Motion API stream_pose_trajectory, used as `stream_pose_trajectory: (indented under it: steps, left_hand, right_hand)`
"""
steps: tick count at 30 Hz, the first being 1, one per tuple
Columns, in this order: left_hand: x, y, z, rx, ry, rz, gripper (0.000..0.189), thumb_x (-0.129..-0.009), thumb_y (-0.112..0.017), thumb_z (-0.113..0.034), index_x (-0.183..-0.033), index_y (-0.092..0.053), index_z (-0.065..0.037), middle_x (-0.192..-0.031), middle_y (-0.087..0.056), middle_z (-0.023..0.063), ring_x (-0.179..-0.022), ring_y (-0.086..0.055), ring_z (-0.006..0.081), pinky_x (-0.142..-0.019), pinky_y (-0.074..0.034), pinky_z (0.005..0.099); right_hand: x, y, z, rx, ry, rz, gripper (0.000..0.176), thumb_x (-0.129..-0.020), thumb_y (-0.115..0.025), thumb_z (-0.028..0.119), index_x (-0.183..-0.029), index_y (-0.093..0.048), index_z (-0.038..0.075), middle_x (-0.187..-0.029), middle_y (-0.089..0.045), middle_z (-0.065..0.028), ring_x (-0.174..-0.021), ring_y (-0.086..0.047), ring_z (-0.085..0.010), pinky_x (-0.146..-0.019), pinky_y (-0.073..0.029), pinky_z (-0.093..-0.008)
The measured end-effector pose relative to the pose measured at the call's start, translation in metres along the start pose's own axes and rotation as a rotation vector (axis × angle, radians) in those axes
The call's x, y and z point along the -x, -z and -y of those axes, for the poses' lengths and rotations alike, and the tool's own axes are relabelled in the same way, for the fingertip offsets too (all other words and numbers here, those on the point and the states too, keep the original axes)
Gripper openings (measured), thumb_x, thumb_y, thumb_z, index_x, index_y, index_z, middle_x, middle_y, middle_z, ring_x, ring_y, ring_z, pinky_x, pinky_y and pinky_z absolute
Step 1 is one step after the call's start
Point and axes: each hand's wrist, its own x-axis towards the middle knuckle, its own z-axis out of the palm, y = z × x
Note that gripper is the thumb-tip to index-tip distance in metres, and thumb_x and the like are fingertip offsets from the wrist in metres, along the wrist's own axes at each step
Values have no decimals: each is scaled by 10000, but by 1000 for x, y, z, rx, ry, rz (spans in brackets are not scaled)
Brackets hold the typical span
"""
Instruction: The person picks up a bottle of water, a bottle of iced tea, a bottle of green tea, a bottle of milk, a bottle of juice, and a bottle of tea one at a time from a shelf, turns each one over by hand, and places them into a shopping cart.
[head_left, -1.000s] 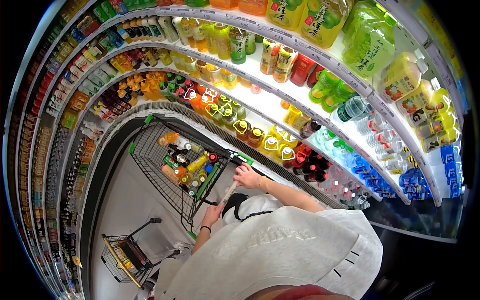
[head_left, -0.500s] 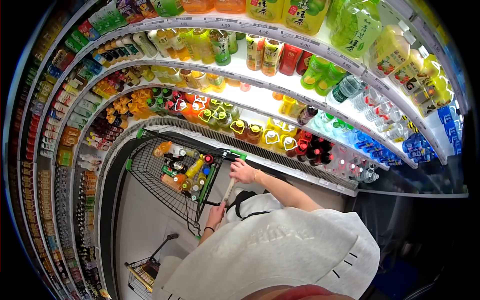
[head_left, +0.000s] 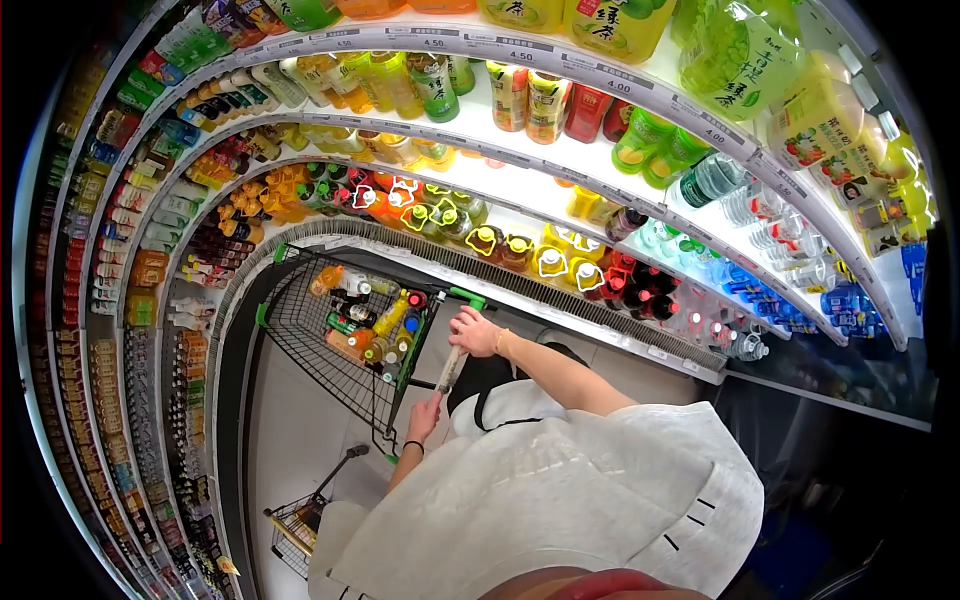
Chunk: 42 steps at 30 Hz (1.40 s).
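Both hands are on the pale handle bar (head_left: 451,372) of a black wire shopping cart (head_left: 318,352) with green corners. My right hand (head_left: 474,332) is wrapped round the upper end of the bar, beside the green corner piece. Lower down, my left hand (head_left: 424,417), with a dark band at the wrist, grips the other end. Several drink bottles lie in the cart: an orange one (head_left: 326,280), a yellow one (head_left: 391,314) and others with green, blue or red caps.
Curved refrigerated shelves (head_left: 520,150) full of bottles run along the far side and round to the left. A second, smaller cart (head_left: 298,530) stands at the lower left. Grey floor (head_left: 285,420) shows between the carts.
The shelves have shifted slightly in view, with the bottles at the right looking nearer. Both hands keep their hold on the bar and sit slightly further left in view.
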Motion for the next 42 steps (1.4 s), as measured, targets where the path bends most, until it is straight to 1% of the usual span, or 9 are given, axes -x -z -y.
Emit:
stream_pose_trajectory:
  steps: [8, 11, 13, 18, 24, 29, 35, 40, 42]
  left_hand:
    - [-52, 50, 14, -383, 39, 529, 733, -1005, -439, -639, -1046, -700, 45, -804, -708, 180, -768, -685, 330, -746, -539, 440]
    - [-5, 78, -171, -1042, -214, 666, 646, -978, -513, -565, -1124, -720, 30, -921, -749, 233, -921, -726, 387, -849, -553, 462]
    - [-58, 74, -184, -1022, -257, 651, 443, -949, -582, -382, -1015, -715, 36, -889, -744, 224, -840, -740, 366, -783, -574, 438]
    - [-133, 48, -302, -243, -502, 622, 215, -1010, -590, -212, -983, -638, -4, -856, -709, 61, -754, -690, 146, -678, -557, 311]
    - [-147, 5, -474, 350, -657, 597, 271, -1088, -493, -202, -1146, -616, 32, -1118, -702, 159, -1042, -710, 247, -924, -575, 349]
    - [-133, -10, -554, 747, -488, 788, 445, -1108, -413, -237, -1328, -491, 142, -1354, -589, 287, -1255, -611, 336, -1112, -497, 420]
    - [-138, -22, -596, 783, -308, 1027, 548, -1131, -333, -268, -1422, -342, 197, -1428, -486, 336, -1348, -519, 363, -1181, -434, 458]
    - [-135, -30, -616, 792, -309, 1063, 436, -1129, -354, -255, -1428, -453, 46, -1376, -585, 144, -1270, -575, 263, -1139, -455, 424]
    - [-134, -36, -619, 832, -305, 1079, 450, -1130, -366, -281, -1431, -443, 44, -1420, -551, 169, -1310, -548, 275, -1153, -442, 422]
  right_hand:
    - [-16, 20, 10, -175, -194, 148, 297, -863, -727, 312, -1132, -703, 188, -1212, -572, -93, -1266, -508, -320, -1214, -270, -536]
    - [-17, 48, 18, -515, -304, -73, 270, -909, -689, 239, -1146, -670, 112, -1235, -559, -116, -1225, -534, -354, -1123, -396, -469]
    - [-14, 66, 16, -549, -360, -170, 264, -932, -669, 193, -1164, -645, 71, -1220, -566, -138, -1157, -574, -361, -1005, -487, -419]
    - [4, 103, -6, -568, -700, -615, 192, -954, -633, 109, -1122, -672, 24, -1102, -637, -147, -1052, -654, -294, -918, -534, -383]
    - [12, 183, -25, -574, -833, -915, 226, -963, -658, 144, -1151, -663, 18, -1089, -676, -129, -1028, -671, -274, -910, -537, -375]
    - [-6, 285, -38, -246, -734, -1205, 274, -929, -687, 130, -1178, -653, 19, -1193, -669, -152, -1099, -643, -321, -991, -498, -398]
    - [-31, 386, -57, 208, -629, -1389, 434, -902, -691, 91, -1314, -574, 25, -1349, -592, -178, -1257, -550, -351, -1091, -431, -429]
    - [-60, 411, -93, 440, -637, -1400, 477, -871, -723, 198, -1259, -561, -28, -1237, -606, -246, -1128, -565, -407, -1031, -418, -503]
    - [-68, 417, -105, 357, -668, -1414, 477, -864, -729, 219, -1239, -567, -29, -1154, -631, -248, -1074, -575, -415, -990, -422, -510]
